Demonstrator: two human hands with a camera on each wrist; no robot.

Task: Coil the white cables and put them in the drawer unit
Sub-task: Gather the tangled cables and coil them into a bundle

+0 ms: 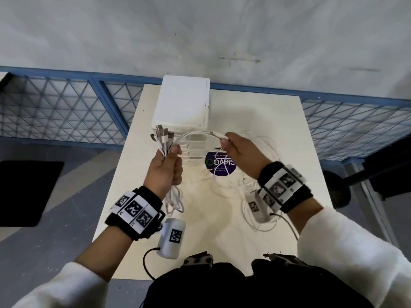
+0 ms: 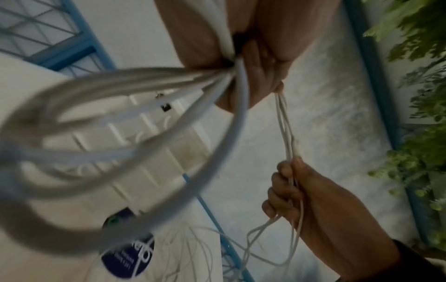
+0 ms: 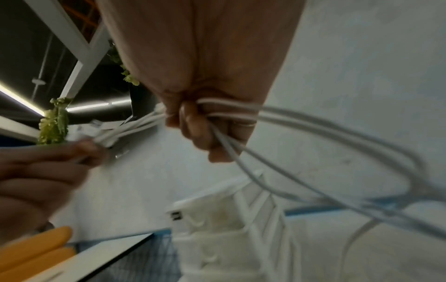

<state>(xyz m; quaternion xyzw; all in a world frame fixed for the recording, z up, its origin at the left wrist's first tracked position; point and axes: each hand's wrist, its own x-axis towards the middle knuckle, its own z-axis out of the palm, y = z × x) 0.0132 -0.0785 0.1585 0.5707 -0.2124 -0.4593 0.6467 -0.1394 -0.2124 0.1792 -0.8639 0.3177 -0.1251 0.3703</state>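
White cables (image 2: 72,171) motion-blurred in both wrist views; drawer unit (image 1: 191,150) fronts partly behind hands.

Two hands are in view — a left hand (image 1: 165,167) and a right hand (image 1: 239,150) — each with one black wristband carrying square black-and-white markers. One small white camera pod hangs at each wrist, so two pods. One white drawer unit (image 1: 182,103) stands on the one bench (image 1: 278,121). One round dark sticker (image 1: 220,164) lies on the bench top. The white cables (image 1: 195,135) are several — the plug ends (image 1: 161,132) bunched above the left grip number at least four, though blur and tangling prevent an exact count of the strands.
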